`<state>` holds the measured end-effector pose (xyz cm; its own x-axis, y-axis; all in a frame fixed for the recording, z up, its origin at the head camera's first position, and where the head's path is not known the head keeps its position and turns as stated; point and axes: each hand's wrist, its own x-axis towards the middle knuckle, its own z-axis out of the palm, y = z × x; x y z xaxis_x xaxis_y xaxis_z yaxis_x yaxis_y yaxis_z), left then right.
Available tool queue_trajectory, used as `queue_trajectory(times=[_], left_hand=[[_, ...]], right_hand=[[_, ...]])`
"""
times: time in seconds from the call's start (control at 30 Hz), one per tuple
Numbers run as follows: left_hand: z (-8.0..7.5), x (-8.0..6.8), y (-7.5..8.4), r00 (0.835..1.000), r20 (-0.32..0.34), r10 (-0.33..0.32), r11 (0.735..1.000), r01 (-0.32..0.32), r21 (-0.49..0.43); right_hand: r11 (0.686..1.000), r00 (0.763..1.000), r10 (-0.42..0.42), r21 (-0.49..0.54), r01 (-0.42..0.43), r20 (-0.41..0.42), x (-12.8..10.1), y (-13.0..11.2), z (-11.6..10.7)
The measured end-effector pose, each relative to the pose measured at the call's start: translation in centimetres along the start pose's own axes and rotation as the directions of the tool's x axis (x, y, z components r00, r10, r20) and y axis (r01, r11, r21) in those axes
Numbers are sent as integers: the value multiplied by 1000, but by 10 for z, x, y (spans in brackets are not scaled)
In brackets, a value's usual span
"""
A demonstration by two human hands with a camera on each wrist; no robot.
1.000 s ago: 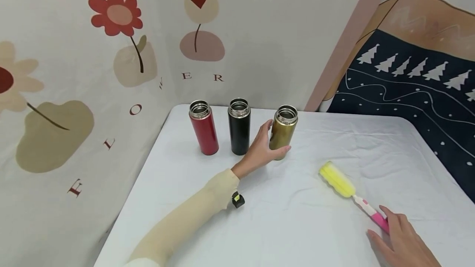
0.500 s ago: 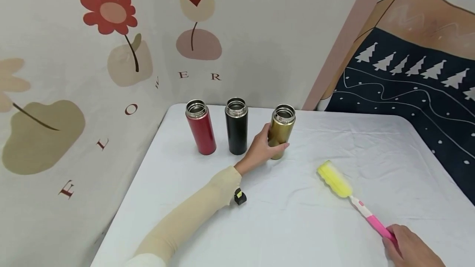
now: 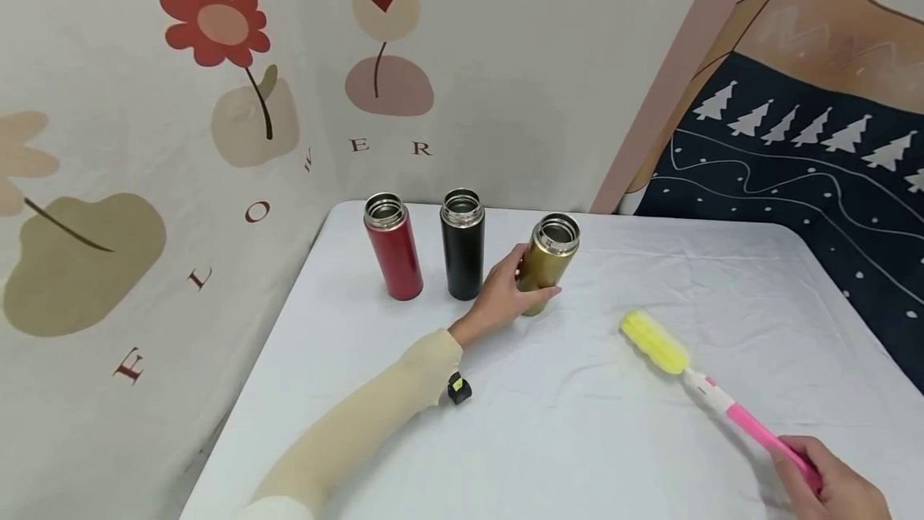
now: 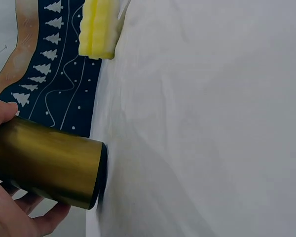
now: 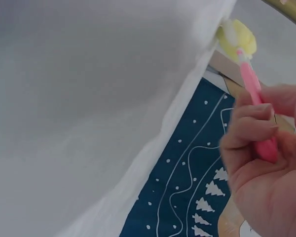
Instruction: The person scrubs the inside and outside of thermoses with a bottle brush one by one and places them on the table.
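Note:
My left hand (image 3: 508,295) grips the gold flask (image 3: 547,262) around its lower half; the flask is lidless and tilts to the right, its base lifted off the cloth (image 4: 96,175). In the left wrist view the fingers (image 4: 19,217) curl round the gold flask (image 4: 44,160). My right hand (image 3: 830,484) holds the pink handle of a bottle brush (image 3: 751,428) at the front right; its yellow sponge head (image 3: 655,341) points toward the flasks. The right wrist view shows fingers (image 5: 249,126) wrapped round the pink handle (image 5: 256,106).
A red flask (image 3: 393,245) and a black flask (image 3: 462,243), both lidless, stand left of the gold one near the table's back edge. The table (image 3: 577,424) has a white cloth. Patterned fabric walls rise behind and on both sides.
My left hand has closed on the gold flask and tilted it to the right. My right hand has taken hold of the brush handle and lifted the brush slightly.

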<state>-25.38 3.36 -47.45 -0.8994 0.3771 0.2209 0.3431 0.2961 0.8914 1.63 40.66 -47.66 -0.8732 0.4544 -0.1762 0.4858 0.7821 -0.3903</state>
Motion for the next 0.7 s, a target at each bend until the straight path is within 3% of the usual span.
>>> queue_trajectory(times=[0.1,0.2,0.27,0.37,0.5,0.53,0.57,0.63,0.7], left_hand=[[-5,-8,1,998,7,55,998,-55,13],[-10,-15,4,991,7,133,990,-133,34],[-13,-20,5,983,7,182,982,-182,50],[-19,-27,8,970,4,242,968,-242,70],[-26,-39,9,958,0,287,954,-285,88],[-27,-42,10,957,2,292,952,-291,91],[-29,-45,10,956,6,294,951,-294,94],[-31,-52,10,954,13,301,949,-301,99],[-33,-58,10,953,17,303,947,-303,101]], right_hand=[[992,993,60,121,-47,-103,-3,-8,-5],[955,966,147,284,-82,-213,-6,-18,-10],[904,940,211,419,-83,-268,-7,-24,-14],[813,899,252,582,5,-359,-8,-33,-22],[714,856,261,686,140,-446,-9,-43,-31],[666,844,270,723,183,-462,-8,-45,-32],[590,836,282,773,235,-470,-7,-47,-33],[410,817,274,830,378,-508,-3,-51,-33],[194,784,236,818,541,-574,2,-54,-31]])
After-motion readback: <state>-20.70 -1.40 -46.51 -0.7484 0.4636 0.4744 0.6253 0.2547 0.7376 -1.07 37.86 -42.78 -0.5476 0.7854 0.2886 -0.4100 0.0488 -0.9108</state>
